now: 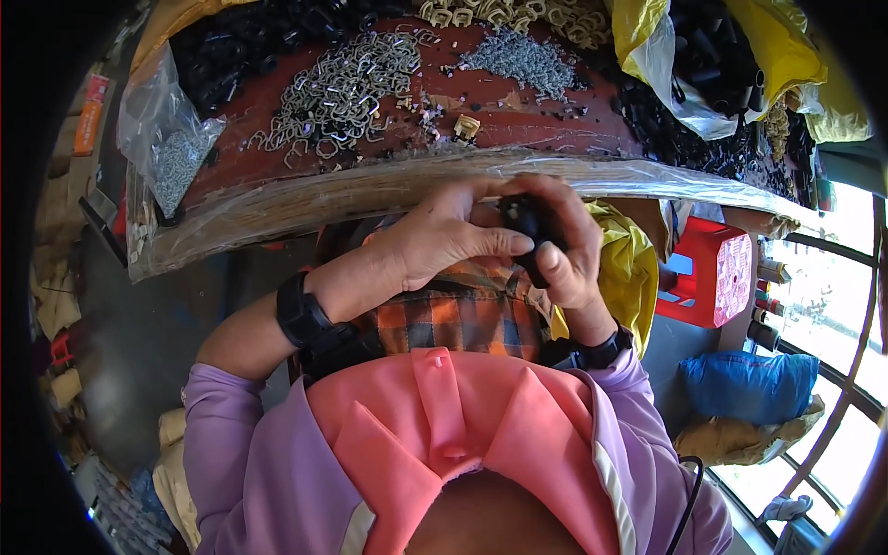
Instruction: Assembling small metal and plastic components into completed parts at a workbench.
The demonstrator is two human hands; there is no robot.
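In front of the table's near edge, above my lap, both hands hold a small black plastic piece [524,220]. My left hand [448,229] comes in from the left, its thumb pressed along the piece and its fingers curled behind it. From the right, my right hand [575,242] wraps over the same piece with bent fingers, the thumb lying near its lower end. Fingers cover much of the piece, so its full shape is hidden. On the table just beyond lie a pile of U-shaped metal clips [347,88], a pile of small silvery screws [523,63] and one beige plastic part [467,127].
Black parts [217,60] are heaped at the back left, beige parts [518,13] at the back. A clear bag of screws [178,166] sits at the left corner, a yellow bag of black tubes [638,37] at the right. A red stool [712,273] stands right of me.
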